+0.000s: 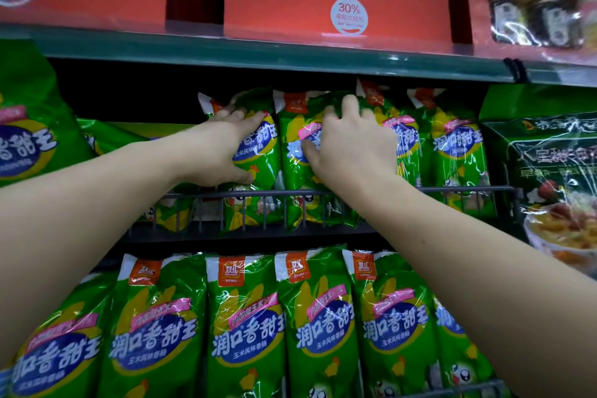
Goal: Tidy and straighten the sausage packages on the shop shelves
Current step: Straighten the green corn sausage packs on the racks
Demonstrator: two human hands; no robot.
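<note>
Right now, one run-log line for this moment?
left hand grips left package | right hand grips centre package | middle shelf | straightening

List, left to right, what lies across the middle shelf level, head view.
Large green package → left hand, gripping the first package → right hand, gripping the second package → free upright package → dark green bag.

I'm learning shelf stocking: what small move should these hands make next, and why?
Probably press the end pack rightward against its neighbour: the left hand grips one, the right hand the other, and a dark gap shows between them.
</note>
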